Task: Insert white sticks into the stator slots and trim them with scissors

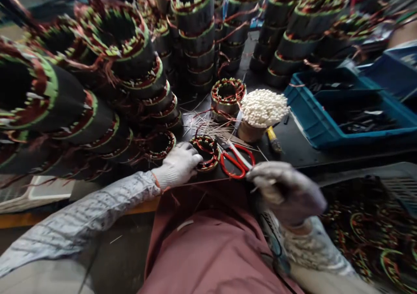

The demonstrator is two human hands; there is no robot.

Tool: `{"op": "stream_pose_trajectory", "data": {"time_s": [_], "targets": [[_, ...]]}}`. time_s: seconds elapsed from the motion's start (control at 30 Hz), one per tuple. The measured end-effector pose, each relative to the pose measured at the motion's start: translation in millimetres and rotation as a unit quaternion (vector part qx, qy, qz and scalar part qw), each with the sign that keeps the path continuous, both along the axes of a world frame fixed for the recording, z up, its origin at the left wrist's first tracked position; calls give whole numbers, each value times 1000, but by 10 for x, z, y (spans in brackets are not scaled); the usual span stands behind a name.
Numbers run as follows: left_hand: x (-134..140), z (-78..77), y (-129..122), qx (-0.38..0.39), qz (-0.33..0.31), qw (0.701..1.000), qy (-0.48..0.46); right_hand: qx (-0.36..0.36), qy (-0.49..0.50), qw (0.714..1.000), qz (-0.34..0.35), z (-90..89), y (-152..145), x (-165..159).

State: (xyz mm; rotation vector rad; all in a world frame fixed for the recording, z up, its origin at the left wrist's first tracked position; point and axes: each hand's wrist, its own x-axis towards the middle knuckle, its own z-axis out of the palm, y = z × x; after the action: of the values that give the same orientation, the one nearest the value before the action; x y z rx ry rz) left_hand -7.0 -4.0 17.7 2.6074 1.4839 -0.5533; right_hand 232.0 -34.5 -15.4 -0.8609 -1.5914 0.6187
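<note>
My left hand point(180, 163), in a white knit glove, grips the near-left rim of a small motor stator point(213, 166) with copper-red windings; its fingertips are partly hidden. Fingers pinched, my gloved right hand point(285, 192) is just right of red-handled scissors point(233, 170) lying beside the stator. A thin white strip point(240, 156) crosses over the scissors and runs to the right fingertips, which close on its end. Behind the stator lies a spread of thin pale sticks point(211, 127).
Another wound stator point(228, 94) stands behind, next to a brown cup point(250, 132) heaped with white pieces point(264, 107). A yellow-handled tool point(273, 138) lies nearby. Tall stator stacks point(140, 81) crowd the left and back. A blue bin point(325, 129) holds dark parts at right.
</note>
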Motion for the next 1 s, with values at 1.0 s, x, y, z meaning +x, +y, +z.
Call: {"op": "stream_pose_trajectory", "data": {"time_s": [1.0], "targets": [[42, -220, -44, 49, 55, 995, -71, -149, 91, 965, 198, -698, -698, -247]]}}
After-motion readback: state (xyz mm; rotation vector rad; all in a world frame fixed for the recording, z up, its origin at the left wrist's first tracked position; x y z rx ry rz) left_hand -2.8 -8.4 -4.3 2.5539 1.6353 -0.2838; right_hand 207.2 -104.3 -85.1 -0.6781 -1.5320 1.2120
